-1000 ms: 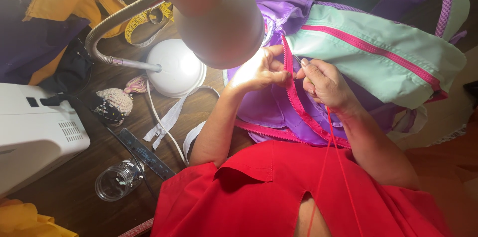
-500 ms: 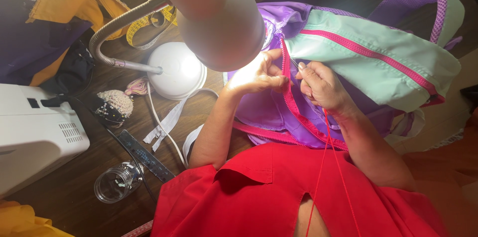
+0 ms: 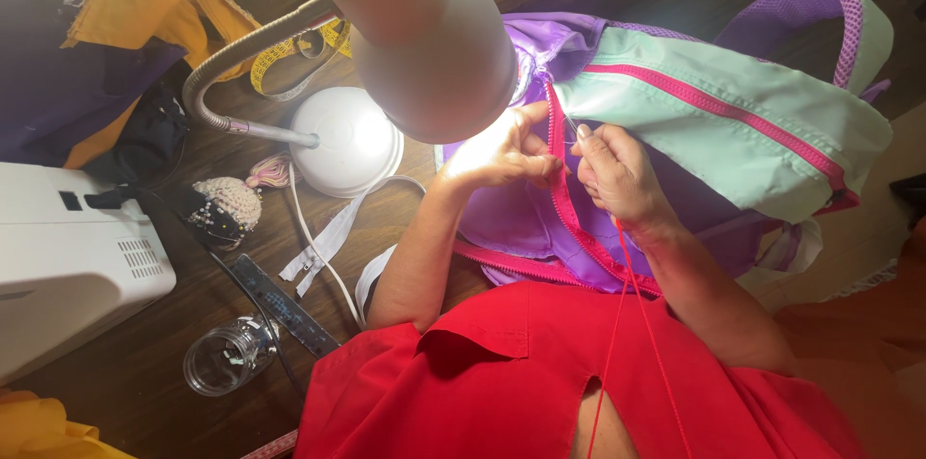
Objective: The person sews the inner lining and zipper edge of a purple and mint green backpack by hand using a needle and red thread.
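Stitching: I see a backpack [image 3: 733, 121] under lamp [image 3: 424, 35].
Left hand [image 3: 502, 155]: pinching pink zipper [image 3: 569, 213].
Right hand [image 3: 617, 175]: pinching needle [image 3: 571, 125], red thread [image 3: 622, 324] trailing.

Dark brown wooden worktop [image 3: 415, 228], planks running across. At the far edge, a white gooseneck lamp [image 3: 424, 35] with round base [image 3: 347, 141], casting a bright pool of light at the middle. Along the left edge a white sewing machine [image 3: 68, 256]; yellow and purple cloth [image 3: 125, 25] heaped in the far left corner.
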